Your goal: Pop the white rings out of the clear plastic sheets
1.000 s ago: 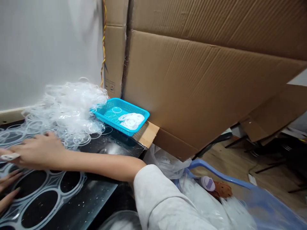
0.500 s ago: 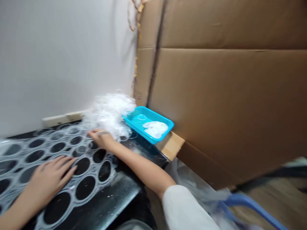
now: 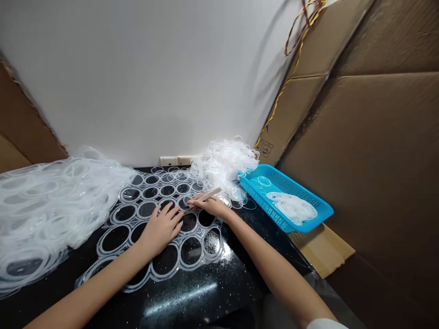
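Both hands had moved further in across the sheet; the left hand (image 3: pixel 161 228) lay flat with its fingers spread wide on a clear plastic sheet punched with round holes (image 3: pixel 202 249), while the right hand (image 3: pixel 209 205) held a pale flat stick (image 3: pixel 206 195) in a narrow pinch, its end at the sheet; that sheet lay on a speckled black counter (image 3: pixel 192 292), between a broad heap of clear rings (image 3: pixel 51 205) and a tangled pile of clear rings (image 3: pixel 222 167); just beside the tangled pile sat a blue plastic basket (image 3: pixel 252 187) holding more rings, with brown cardboard (image 3: pixel 370 160) standing behind it.

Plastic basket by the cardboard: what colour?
Bright turquoise blue plastic basket, shows best in the head view.
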